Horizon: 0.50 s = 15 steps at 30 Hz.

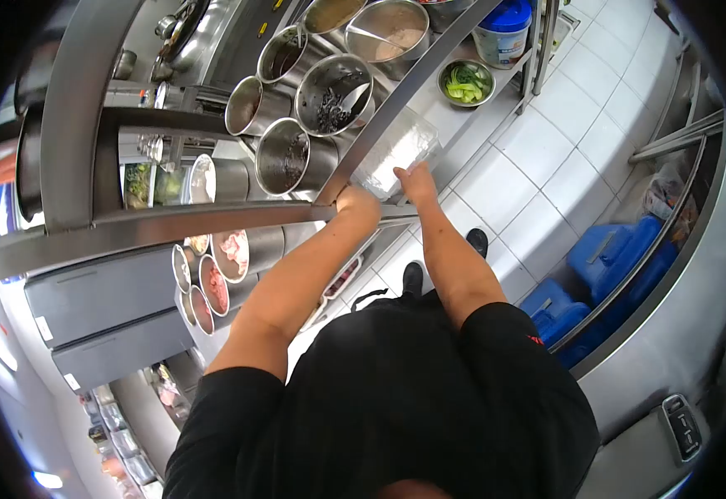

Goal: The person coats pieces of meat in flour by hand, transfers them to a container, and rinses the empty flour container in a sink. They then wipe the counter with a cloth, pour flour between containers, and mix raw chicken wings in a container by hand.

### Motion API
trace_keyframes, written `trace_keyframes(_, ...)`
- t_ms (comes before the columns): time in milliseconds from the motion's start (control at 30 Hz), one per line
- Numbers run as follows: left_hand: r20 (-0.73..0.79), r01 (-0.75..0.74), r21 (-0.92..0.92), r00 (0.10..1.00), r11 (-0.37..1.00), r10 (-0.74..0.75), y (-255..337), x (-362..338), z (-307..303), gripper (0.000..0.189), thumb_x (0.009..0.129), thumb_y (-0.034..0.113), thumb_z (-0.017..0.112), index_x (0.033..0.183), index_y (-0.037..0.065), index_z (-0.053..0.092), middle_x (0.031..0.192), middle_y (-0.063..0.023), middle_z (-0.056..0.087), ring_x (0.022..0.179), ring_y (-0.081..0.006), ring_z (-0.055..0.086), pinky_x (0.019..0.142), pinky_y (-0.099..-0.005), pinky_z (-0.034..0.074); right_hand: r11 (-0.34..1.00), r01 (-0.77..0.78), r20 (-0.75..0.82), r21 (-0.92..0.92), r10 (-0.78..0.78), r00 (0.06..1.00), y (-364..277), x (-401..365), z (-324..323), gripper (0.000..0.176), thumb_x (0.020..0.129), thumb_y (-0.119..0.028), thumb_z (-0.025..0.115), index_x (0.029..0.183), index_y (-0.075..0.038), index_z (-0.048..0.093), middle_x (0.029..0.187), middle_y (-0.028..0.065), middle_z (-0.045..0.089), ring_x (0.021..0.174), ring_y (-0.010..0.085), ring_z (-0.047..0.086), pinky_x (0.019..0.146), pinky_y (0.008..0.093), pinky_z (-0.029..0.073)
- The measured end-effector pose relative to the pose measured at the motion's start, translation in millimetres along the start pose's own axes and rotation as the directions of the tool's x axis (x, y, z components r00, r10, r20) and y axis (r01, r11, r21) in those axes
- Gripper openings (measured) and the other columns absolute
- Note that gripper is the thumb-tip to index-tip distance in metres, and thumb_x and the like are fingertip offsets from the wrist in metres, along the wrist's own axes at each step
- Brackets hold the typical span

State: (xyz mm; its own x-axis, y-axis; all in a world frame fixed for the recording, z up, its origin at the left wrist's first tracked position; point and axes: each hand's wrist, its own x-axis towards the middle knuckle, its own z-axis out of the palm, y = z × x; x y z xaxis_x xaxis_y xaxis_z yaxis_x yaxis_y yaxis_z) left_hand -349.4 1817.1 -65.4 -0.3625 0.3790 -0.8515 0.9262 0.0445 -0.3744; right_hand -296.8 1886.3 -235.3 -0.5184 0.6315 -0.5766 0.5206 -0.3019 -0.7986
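Observation:
Both arms reach forward to a clear, film-like plastic container on the steel shelf, beside several metal pots. My right hand is at the container's near right edge, thumb and fingers partly showing against it. At its near left side, my left hand is mostly hidden behind the steel shelf post and rail, so its fingers cannot be made out. Close to the left hand stands a steel pot with dark residue. Behind it, another pot holds dark bits and a light spatula.
A metal bowl of green vegetables and a blue-lidded tub stand at the back right. A steel rail crosses above the shelf. Pots of raw meat are at left. Blue containers lie right, beyond the tiled floor.

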Motion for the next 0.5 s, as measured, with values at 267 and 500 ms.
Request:
trace_keyframes(267, -0.467, -0.365, -0.199, 0.851, 0.909, 0.239, 33, -59, 14, 0.047, 0.09, 0.03, 0.049, 0.13, 0.004, 0.047, 0.129, -0.0184, 0.051, 0.123, -0.0319, 0.045, 0.104, -0.0392, 0.034, 0.952, 0.162, 0.011, -0.258, -0.165, 0.986, 7, -25, -53, 0.078, 0.074, -0.038, 0.071, 0.13, 0.006, 0.039, 0.115, 0.0279, 0.057, 0.107, 0.0388, 0.057, 0.093, 0.0387, 0.043)
trace_keyframes(500, -0.653, -0.721, -0.596, 0.692, 0.354, 0.308, -7, -186, 64, 0.056, 0.091, 0.045, 0.049, 0.137, 0.012, 0.042, 0.123, -0.0194, 0.056, 0.11, -0.0374, 0.054, 0.094, -0.0424, 0.041, 0.831, 0.37, 0.006, -0.414, -0.404, 0.915, 36, -40, -82, 0.056, 0.077, -0.029, 0.068, 0.123, -0.002, 0.051, 0.093, 0.0156, 0.064, 0.075, 0.0249, 0.063, 0.064, 0.0358, 0.052)
